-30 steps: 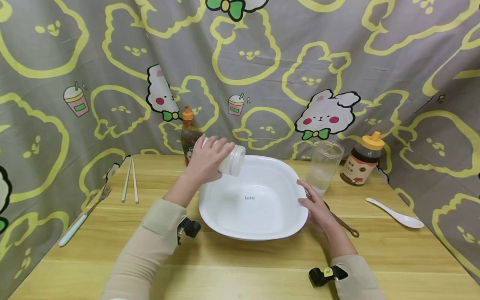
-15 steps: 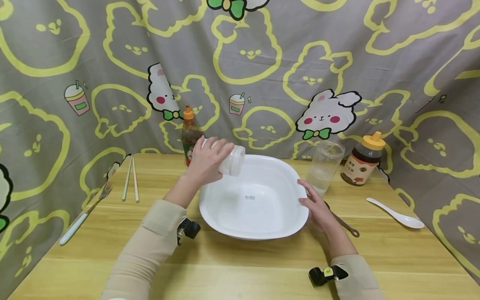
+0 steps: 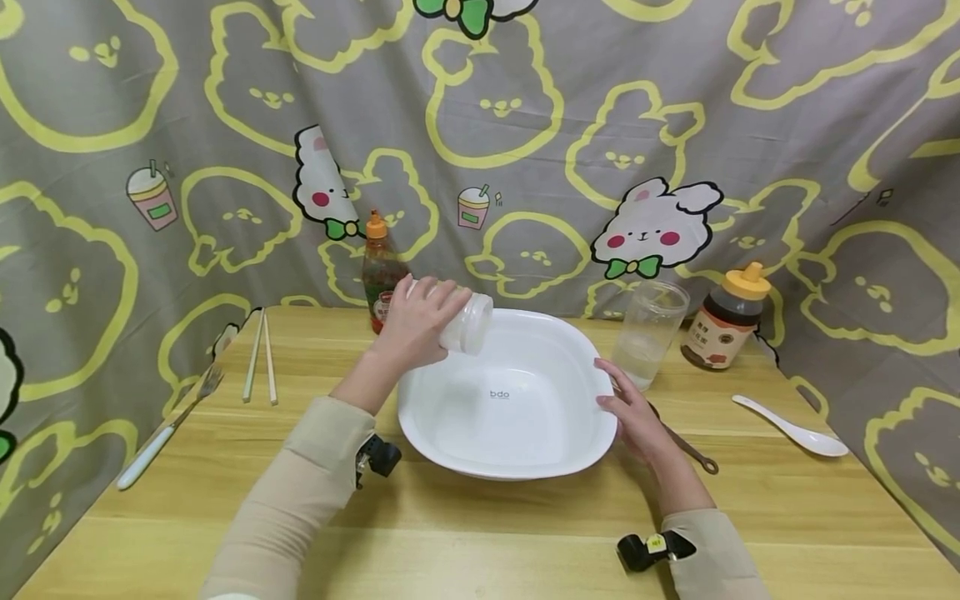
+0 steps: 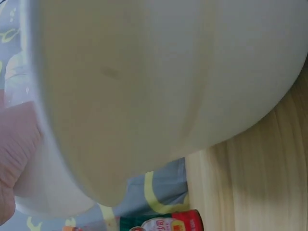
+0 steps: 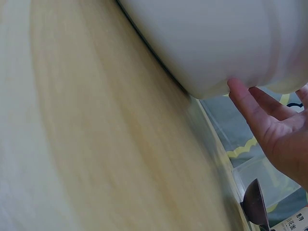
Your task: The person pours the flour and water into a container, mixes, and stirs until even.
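Observation:
My left hand [image 3: 420, 325] grips a translucent jar [image 3: 468, 323] with whitish look, tipped sideways with its mouth toward the right over the white basin [image 3: 517, 450]. In the left wrist view the jar [image 4: 48, 187] shows beyond the basin's outer wall [image 4: 144, 86], partly hidden by it. My right hand [image 3: 637, 417] holds the basin's right rim, thumb over the edge, with fingers [image 5: 245, 98] against the outside in the right wrist view. No stream from the jar shows, and the basin's floor bears only a small printed "bdo".
Behind the left hand stands a red sauce bottle [image 3: 377, 258]. At right are a clear cup [image 3: 648, 342] with cloudy liquid, a honey bottle [image 3: 723, 321], a white spoon [image 3: 791, 427] and a dark ladle [image 5: 255, 202]. Chopsticks [image 3: 268, 367] and a fork [image 3: 168, 433] lie left.
My left hand and the jar have shifted very slightly right and down. The right hand and basin stay in place.

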A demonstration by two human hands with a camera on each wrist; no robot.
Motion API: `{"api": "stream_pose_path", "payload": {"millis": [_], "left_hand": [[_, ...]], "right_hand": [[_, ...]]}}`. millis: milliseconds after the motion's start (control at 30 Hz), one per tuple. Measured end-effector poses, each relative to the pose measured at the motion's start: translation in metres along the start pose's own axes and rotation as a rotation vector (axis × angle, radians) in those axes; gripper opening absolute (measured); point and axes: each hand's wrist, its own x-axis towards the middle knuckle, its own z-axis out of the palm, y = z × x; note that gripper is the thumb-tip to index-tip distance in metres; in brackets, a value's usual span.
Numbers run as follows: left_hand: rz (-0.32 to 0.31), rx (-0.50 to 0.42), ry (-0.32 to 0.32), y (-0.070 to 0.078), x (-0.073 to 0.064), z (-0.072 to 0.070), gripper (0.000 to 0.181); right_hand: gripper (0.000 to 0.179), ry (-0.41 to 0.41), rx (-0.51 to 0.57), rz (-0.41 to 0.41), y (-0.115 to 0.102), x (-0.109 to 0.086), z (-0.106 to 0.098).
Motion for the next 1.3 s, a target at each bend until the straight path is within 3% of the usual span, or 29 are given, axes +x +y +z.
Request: {"api": "stream_pose_path", "payload": {"millis": [200,667,1300], "left_hand": [[0.015,-0.023,-0.002,0.0025,0.0017,0.0024,0.072],[0.114,0.069,-0.017,0.0024,0.0042,0.0043,0.07],[0.065,0.051,-0.071,0.0087,0.0052,0.0009,0.076]], "right_hand": [[0.054,0.004,0.003,-0.001,-0.0004,-0.0002,-0.0007],[0.055,0.003,-0.002,0.005,-0.0009,0.0009,-0.0005],[0.054,0.002,-0.01,0.003,-0.0002,0.0009,-0.0001]]}}
